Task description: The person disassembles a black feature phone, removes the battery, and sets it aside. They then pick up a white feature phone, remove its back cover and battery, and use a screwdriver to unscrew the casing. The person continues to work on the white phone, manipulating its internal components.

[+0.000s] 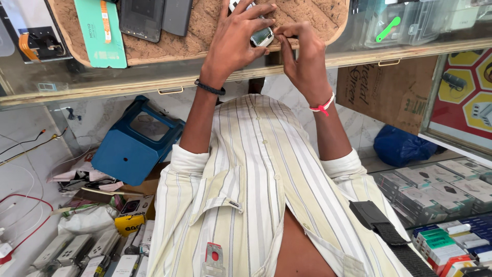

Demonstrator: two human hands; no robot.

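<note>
Both hands pinch one small phone (262, 36) over the brown mat (205, 25) on the tabletop (102, 77), left hand (237, 38) draped on top, right hand (303, 54) gripping its edge, green panel (100, 33) well left.

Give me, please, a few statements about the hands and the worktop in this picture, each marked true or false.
1. Both hands hold the small phone over the brown mat. True.
2. The left hand has a red thread at its wrist. False: it has a black band; the red thread is at the wrist of the right hand.
3. A teal phone back cover lies on the mat. True.
4. The blue stool stands upright. False: it lies tipped over on the floor.
</note>
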